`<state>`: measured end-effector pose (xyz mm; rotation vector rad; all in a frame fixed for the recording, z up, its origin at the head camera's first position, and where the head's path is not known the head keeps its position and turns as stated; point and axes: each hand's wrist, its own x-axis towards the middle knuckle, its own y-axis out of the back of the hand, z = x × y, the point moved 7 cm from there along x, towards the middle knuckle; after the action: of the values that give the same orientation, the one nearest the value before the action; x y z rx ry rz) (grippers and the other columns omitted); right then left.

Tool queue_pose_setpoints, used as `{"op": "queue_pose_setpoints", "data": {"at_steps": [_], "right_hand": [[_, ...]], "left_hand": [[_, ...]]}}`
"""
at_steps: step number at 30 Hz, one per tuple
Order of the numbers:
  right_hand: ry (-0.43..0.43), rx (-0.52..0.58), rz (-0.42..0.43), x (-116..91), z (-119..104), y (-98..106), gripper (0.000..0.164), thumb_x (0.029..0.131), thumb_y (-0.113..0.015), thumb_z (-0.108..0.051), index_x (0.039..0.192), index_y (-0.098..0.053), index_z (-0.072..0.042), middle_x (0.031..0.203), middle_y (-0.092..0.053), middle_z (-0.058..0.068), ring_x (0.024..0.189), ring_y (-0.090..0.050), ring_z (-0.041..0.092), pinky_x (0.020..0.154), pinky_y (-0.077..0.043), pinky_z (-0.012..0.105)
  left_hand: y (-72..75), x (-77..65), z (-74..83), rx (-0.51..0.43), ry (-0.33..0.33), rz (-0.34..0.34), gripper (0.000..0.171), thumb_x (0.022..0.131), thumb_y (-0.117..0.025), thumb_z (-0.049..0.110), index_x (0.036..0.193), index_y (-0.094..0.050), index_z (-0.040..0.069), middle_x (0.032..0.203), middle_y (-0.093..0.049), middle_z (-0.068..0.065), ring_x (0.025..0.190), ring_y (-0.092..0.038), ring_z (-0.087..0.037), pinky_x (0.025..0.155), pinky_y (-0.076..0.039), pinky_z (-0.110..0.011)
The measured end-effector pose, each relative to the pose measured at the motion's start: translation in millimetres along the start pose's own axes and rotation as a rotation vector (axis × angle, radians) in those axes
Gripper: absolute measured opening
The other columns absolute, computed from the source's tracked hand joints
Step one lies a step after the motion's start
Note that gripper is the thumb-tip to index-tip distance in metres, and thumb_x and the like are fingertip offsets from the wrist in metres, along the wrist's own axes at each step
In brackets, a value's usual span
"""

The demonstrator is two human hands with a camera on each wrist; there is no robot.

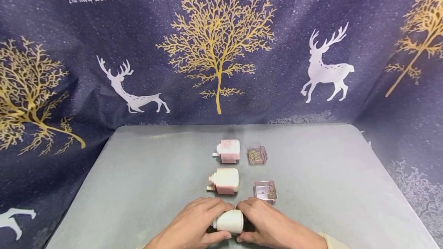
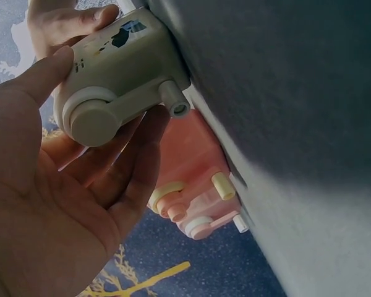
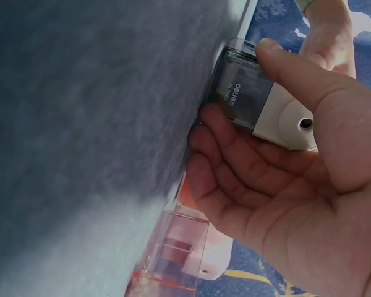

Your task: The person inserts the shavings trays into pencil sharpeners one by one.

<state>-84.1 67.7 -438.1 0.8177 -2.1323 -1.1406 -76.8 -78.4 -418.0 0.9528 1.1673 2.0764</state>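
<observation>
A white hand-crank pencil sharpener (image 1: 230,221) lies between both hands at the table's near side. My left hand (image 1: 197,222) holds its crank side, thumb on one face and fingers round the other; the crank (image 2: 139,104) shows in the left wrist view. From the right, my right hand (image 1: 268,222) grips the sharpener's other end. In the right wrist view, the thumb lies at the edge of the smoky clear shavings drawer (image 3: 242,90), which sits in the body; the other fingers curl along the opposite side.
Behind stand a cream-and-pink sharpener (image 1: 226,181) and a pink one (image 1: 230,151), cranks to the left. Right of them lie two clear pink drawers, the nearer (image 1: 265,191) and the farther (image 1: 257,155), both with shavings. A patterned dark-blue cloth hangs behind the grey table (image 1: 138,172).
</observation>
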Motion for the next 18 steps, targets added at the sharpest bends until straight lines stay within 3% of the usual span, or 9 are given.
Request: {"op": "queue_pose_setpoints", "data": {"at_steps": [12, 18], "right_hand": [[0.003, -0.007, 0.013, -7, 2, 5, 0.031, 0.082, -0.075, -0.04, 0.103, -0.059, -0.023, 0.09, -0.056, -0.015, 0.077, -0.048, 0.0, 0.062, -0.042, 0.014], [0.001, 0.006, 0.024, -8, 5, 12, 0.034, 0.086, -0.071, -0.042, 0.108, -0.062, -0.017, 0.094, -0.059, -0.011, 0.083, -0.054, 0.002, 0.068, -0.05, 0.019]], "left_hand": [[0.8, -0.4, -1.7, 0.007, 0.006, -0.029, 0.05, 0.089, -0.064, 0.051, 0.132, -0.054, 0.027, 0.116, -0.055, 0.018, 0.101, -0.054, -0.001, 0.085, -0.051, -0.035], [5.6, 0.3, -1.6, 0.009, 0.022, -0.034, 0.051, 0.09, -0.062, 0.053, 0.133, -0.053, 0.028, 0.117, -0.055, 0.017, 0.102, -0.054, -0.002, 0.085, -0.05, -0.035]]}}
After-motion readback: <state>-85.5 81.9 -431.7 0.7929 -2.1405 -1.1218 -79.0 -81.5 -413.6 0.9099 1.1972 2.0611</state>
